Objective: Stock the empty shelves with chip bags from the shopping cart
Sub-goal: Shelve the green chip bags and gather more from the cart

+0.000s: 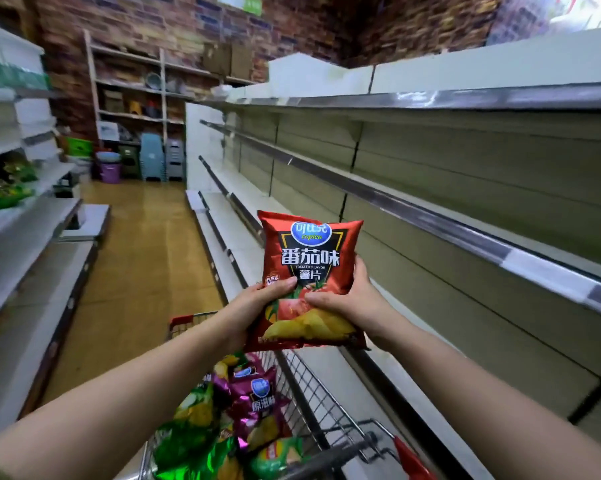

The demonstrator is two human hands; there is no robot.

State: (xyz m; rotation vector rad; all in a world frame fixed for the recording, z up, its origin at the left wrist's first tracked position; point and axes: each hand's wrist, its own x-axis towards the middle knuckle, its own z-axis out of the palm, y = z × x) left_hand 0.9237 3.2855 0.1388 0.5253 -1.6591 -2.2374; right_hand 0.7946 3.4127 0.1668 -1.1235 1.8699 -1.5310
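Hands met on a red chip bag (pixel 309 282) held upright above the shopping cart (pixel 312 382). The left hand (pixel 257 306) gripped its lower left side, thumb curled over the front, and the right hand (pixel 344 299) clasped the lower right edge, fingers wrapped behind. More bags (pixel 222 427), purple, green and yellow, lay heaped in the cart below. The empty shelves (pixel 430 209) ran along the right of the aisle, just beside the cart. Across the wooden floor (pixel 136 244), another rack (pixel 11 188) carried green packets.
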